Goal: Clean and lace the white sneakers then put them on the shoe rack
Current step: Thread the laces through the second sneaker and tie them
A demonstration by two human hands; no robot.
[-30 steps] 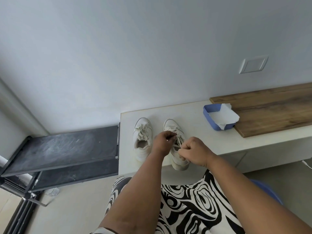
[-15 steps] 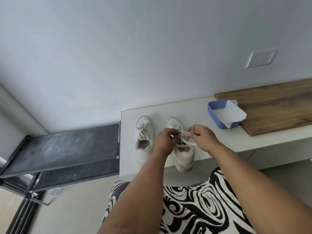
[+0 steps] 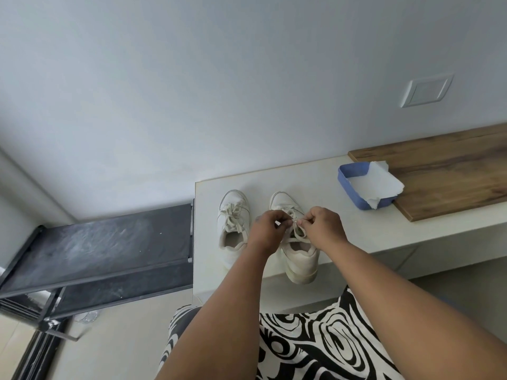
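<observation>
Nearest us, the right sneaker (image 3: 297, 256) sits with its heel hanging just over the front edge of the pale surface (image 3: 370, 229), likely so we can reach the lace (image 3: 297, 233); our left hand (image 3: 267, 229) and right hand (image 3: 321, 226) each pinch a strand of it above the tongue, seemingly to draw the knot tight. Just beside it to the left, the other sneaker (image 3: 233, 229) rests fully on the surface, already laced. Further off, a blue tray (image 3: 354, 187) with white paper stands well apart to the right, while the dark shoe rack (image 3: 104, 242) butts against the surface's left edge, its top shelf open for both sneakers.
</observation>
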